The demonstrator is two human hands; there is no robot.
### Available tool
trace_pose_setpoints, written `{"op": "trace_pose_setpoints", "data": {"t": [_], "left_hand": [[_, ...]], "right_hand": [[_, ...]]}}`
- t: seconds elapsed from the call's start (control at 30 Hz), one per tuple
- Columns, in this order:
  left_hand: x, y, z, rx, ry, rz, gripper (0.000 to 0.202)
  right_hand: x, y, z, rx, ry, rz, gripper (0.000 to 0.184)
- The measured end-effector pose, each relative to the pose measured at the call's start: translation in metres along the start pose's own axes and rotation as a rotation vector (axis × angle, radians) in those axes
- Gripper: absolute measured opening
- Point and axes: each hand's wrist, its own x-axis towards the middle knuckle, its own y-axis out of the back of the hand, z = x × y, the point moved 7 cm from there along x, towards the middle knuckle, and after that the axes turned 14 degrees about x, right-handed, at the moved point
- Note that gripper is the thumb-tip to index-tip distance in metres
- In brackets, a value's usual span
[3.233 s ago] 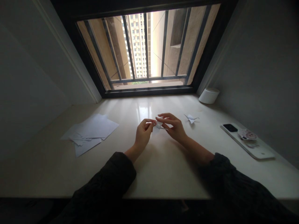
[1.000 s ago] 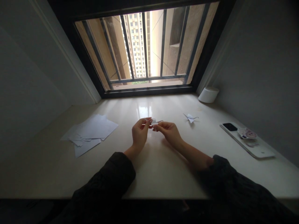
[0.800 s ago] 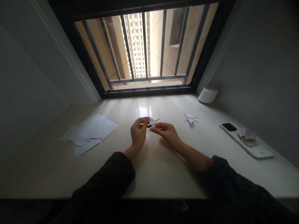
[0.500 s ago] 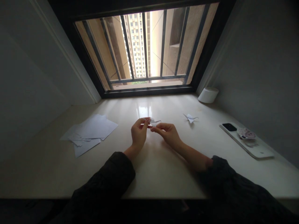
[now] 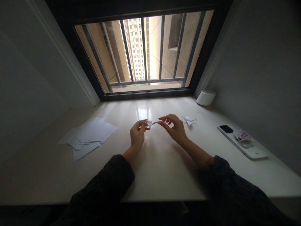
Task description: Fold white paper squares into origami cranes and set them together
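Note:
A small white paper crane is held above the middle of the white sill, between my two hands. My left hand pinches its body and left side between thumb and fingers, hiding part of it. On the other side, my right hand has thumb and forefinger at the tip of the crane's thin right point, the other fingers loosely curled. A second folded paper crane rests on the sill just beyond my right hand, its wings spread.
Loose white paper sheets lie overlapped at the left. A white phone with a cartoon grip lies at the right. Near the right window corner stands a white cylindrical object. The barred window closes off the back.
My right hand has moved up and taken the crane's thin right point at its tip. My left hand keeps its pinch. The whole view has shifted slightly.

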Motion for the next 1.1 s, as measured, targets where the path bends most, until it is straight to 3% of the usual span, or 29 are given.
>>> {"op": "trace_pose_setpoints", "data": {"t": [0.13, 0.3, 0.8, 1.0, 1.1], "left_hand": [[-0.002, -0.002, 0.004, 0.007, -0.038, -0.038, 0.029], [-0.004, -0.004, 0.009, 0.027, -0.100, -0.069, 0.026], [0.000, -0.006, 0.004, 0.011, -0.051, -0.130, 0.026], [-0.001, -0.005, 0.006, 0.038, -0.066, -0.129, 0.026], [-0.004, -0.007, 0.008, 0.039, -0.073, -0.160, 0.026]], "right_hand": [[0.002, -0.006, 0.014, 0.004, -0.018, -0.066, 0.020], [0.001, -0.006, 0.024, -0.002, -0.050, -0.025, 0.022], [0.003, -0.002, 0.016, -0.058, -0.009, -0.039, 0.019], [0.009, -0.006, 0.013, -0.018, 0.022, -0.310, 0.017], [0.012, 0.001, 0.012, -0.098, 0.045, -0.281, 0.018]]}}
